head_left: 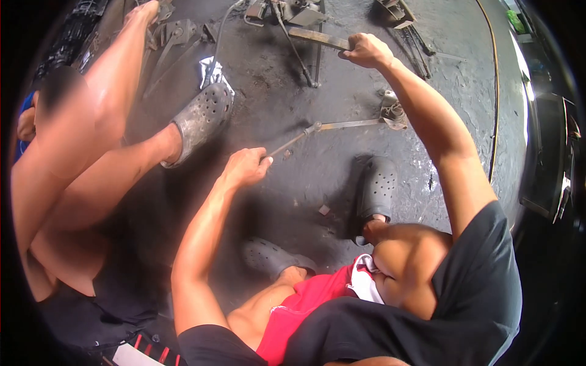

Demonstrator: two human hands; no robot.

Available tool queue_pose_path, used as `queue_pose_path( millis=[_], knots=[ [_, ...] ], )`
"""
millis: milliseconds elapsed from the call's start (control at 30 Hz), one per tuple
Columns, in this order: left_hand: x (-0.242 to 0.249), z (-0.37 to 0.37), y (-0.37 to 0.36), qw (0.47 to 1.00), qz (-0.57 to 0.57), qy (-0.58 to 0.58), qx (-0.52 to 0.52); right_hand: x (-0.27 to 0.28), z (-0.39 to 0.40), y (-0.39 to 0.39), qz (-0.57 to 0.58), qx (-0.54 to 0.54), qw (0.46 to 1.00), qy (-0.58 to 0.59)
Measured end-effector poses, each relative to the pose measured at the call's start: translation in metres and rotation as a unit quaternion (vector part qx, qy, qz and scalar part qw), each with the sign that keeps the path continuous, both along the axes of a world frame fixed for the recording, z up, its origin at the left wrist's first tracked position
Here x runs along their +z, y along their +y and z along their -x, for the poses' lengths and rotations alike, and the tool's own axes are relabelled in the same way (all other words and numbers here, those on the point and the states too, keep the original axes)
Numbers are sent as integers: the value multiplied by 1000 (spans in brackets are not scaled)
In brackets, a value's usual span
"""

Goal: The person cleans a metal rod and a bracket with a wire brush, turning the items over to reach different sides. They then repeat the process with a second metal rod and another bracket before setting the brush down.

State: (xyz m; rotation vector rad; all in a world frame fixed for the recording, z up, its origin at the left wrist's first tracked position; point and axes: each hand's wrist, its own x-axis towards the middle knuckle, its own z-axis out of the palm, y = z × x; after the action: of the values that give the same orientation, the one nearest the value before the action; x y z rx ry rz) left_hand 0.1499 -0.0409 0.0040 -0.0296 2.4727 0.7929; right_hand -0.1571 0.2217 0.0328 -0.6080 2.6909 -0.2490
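My left hand (247,166) is closed round the near end of a thin metal rod (287,145). This rod meets a flatter arm (351,124) at a round joint, and the arm runs right to a small, dirty bracket (394,111) on the floor. Farther forward, my right hand (366,50) grips one end of a flat, brownish-grey bar (318,38), which points left above scattered metal parts. A separate bent rod (293,46) lies beneath the bar's far end in this view.
Another person's arm (113,79) and clog (201,125) occupy the left, beside a white rag (213,74). Metal parts (174,33) lie at the top left, others (400,15) at the top right. A long hose (495,85) runs along the dark floor (452,79).
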Motion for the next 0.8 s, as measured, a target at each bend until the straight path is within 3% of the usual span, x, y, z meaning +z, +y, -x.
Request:
queue_pose_path(
  millis=[133, 200, 267, 300, 333, 400, 433, 533, 633, 700, 800],
  knots=[
    [0, -14, 10, 999, 19, -42, -9, 36, -31, 0, 38, 37, 998, 18],
    [4, -16, 20, 999, 15, -13, 28, 53, -68, 29, 81, 61, 994, -34],
    [8, -18, 29, 999, 23, -15, 39, 69, -124, 58, 95, -18, 985, -139],
    [10, -17, 31, 998, 43, -13, 50, 50, -160, 84, 98, -25, 991, -84],
    [11, -17, 34, 998, 42, -20, 53, 59, -190, 88, 95, -67, 983, -139],
    [14, -16, 39, 996, 46, -58, 55, 19, -241, 107, 122, -130, 965, -192],
    [16, -17, 42, 996, 44, -66, 49, 5, -252, 93, 67, -131, 961, -233],
    [17, -22, 59, 994, 43, -80, 58, -65, -269, 44, 182, -73, 975, -105],
    [14, -23, 68, 989, 47, -67, 123, -56, -277, 52, 169, -67, 980, -82],
    [19, -26, 71, 990, 55, -66, 111, -40, -291, 79, 168, -63, 975, -127],
    [20, -33, 79, 993, 38, -51, 104, -54, -265, 52, 124, -44, 983, -126]
  ],
)
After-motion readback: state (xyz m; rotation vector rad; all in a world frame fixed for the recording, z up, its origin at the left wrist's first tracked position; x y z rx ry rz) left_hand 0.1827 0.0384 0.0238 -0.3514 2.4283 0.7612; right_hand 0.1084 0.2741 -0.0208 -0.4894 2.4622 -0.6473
